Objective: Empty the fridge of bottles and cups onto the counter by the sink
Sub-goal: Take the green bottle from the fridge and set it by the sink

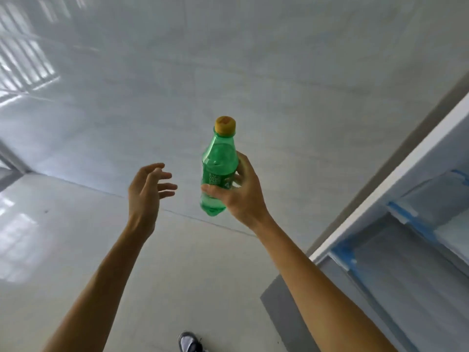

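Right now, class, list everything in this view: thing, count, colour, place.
soda bottle: 1, green, yellow cap up, centre, held in the air
fridge: 1, white, open, right edge
tape strips: several, blue, on the fridge shelves
floor tiles: many, pale and glossy, behind everything
shoe: 1, grey, bottom edge
left hand: 1, open, empty, left of the bottle
right hand: 1, its grip round the bottle's middle
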